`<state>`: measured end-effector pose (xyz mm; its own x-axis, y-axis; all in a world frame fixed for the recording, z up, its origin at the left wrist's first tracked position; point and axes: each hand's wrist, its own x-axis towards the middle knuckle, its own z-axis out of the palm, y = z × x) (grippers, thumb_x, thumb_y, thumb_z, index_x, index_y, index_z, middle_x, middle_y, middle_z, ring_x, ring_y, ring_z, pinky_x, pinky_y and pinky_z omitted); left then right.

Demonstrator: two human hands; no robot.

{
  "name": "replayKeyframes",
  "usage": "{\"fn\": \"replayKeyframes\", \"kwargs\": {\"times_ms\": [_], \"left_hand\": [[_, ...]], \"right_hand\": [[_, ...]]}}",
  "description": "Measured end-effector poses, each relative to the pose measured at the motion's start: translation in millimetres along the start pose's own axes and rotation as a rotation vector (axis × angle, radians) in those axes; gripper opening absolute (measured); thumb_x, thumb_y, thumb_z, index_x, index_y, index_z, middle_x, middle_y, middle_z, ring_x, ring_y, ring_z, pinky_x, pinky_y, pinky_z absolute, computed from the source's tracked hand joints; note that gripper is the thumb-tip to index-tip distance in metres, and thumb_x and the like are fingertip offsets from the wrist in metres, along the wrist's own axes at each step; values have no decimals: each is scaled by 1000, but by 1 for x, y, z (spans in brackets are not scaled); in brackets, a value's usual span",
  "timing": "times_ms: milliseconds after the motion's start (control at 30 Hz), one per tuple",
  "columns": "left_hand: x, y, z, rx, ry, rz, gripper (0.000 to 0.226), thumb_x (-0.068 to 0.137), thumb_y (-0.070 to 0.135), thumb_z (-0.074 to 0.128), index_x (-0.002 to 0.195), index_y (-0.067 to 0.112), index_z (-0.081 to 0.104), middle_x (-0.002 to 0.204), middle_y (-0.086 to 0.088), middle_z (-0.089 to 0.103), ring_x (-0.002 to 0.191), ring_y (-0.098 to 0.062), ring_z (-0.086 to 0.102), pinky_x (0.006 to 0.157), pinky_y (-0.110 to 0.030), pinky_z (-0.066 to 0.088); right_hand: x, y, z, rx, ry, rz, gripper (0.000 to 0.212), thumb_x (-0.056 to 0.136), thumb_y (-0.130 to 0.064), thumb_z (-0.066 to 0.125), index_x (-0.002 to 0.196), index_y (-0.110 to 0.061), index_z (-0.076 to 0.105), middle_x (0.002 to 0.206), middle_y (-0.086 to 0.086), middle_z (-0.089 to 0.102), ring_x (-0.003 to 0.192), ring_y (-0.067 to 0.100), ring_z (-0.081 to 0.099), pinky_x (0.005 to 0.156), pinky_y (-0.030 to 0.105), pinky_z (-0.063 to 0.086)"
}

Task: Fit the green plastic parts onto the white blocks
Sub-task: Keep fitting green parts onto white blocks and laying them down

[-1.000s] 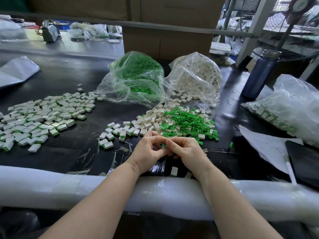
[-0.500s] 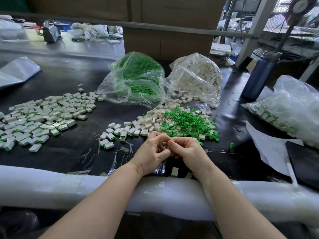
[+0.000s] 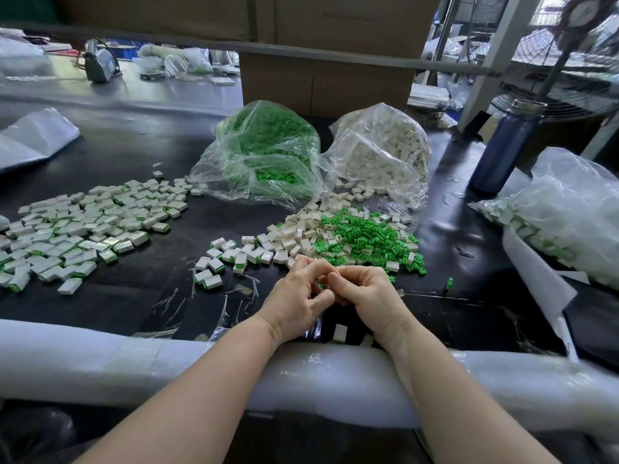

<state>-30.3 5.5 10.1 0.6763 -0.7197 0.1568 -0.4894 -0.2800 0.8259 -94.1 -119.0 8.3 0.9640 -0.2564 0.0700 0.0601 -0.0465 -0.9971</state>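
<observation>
Two hands (image 3: 294,296) are seen, and three clear bags (image 3: 264,152) are counted on the surface. One blue bottle (image 3: 502,145) is seen (loose parts too many to count).

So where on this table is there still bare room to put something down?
Bare black table lies between the left spread of finished blocks and the hands; another patch sits behind that spread, left of the green bag. The loose pile just beyond the hands is crowded.

Bright, even daylight enters from the upper right, putting soft glare on the black table (image 3: 445,229) and clear bags (image 3: 268,155), with weak shadows, a sharp centre, wide-angle bending at the edges and mild blur in the far background.
</observation>
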Motion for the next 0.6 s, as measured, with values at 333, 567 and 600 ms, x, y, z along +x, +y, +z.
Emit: {"fn": "replayKeyframes", "kwargs": {"times_ms": [333, 567, 600], "left_hand": [[4, -8, -3, -77, 161, -11, 8, 88, 12, 60, 94, 17, 62, 98, -5, 45, 75, -10, 47, 74, -12, 43], [4, -8, -2, 10, 155, 4, 14, 88, 14, 62, 100, 8, 65, 97, 0, 44, 71, -10, 45, 72, -14, 43], [4, -8, -1, 16, 153, 7, 14, 88, 14, 62, 100, 8, 65, 96, 2, 44, 71, -10, 46, 71, -14, 43]], "right_hand": [[0, -1, 1, -45, 162, -65, 16, 85, -4, 63, 81, -19, 65, 73, -6, 68, 66, 4, 65, 52, 17, 51], [1, 2, 0, -147, 170, -75, 21, 82, -2, 67, 72, -20, 64, 65, -7, 64, 60, 7, 58, 50, 18, 48], [1, 2, 1, -166, 174, -73, 21, 82, -3, 67, 72, -21, 64, 67, -5, 63, 60, 9, 57, 50, 19, 48]]}}
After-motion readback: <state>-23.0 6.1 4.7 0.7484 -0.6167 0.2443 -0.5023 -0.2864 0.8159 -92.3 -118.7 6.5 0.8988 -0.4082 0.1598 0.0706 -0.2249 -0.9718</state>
